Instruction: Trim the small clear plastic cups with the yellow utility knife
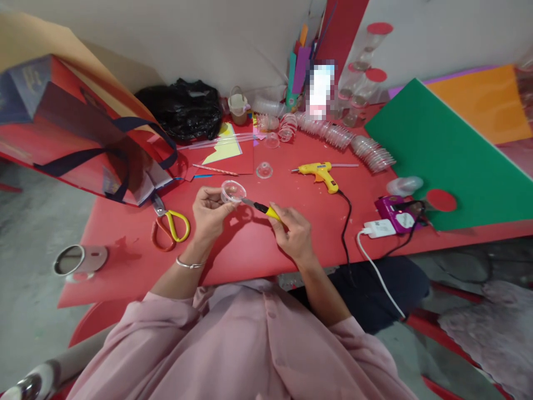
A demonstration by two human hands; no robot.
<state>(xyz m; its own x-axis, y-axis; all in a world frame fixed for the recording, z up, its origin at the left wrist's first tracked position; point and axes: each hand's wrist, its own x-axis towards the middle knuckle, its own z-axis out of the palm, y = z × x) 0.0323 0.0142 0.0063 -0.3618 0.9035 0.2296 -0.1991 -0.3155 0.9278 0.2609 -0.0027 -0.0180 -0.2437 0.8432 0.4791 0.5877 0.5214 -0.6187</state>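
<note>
My left hand (209, 209) is closed on the side of a small clear plastic cup (233, 191), its round rim tilted up. In my right hand (293, 230) is a knife (262, 208) with a yellow and black handle and a grey blade. The blade's tip meets the near right edge of the cup's rim; whether it cuts in is too small to tell. Beyond my hands, a clear plastic dome lid (264, 170) lies on the red table (245, 250). A yellow glue gun (318, 172) with a glue stick in its back rests to the right.
Scissors (170, 228) and a metal mug (81, 260) are at left, below a red bag (91, 128). Stacked clear cups (328, 133) line the back near a phone (320, 89). A purple power adapter (397, 211) with cords sits beside a green board (449, 161).
</note>
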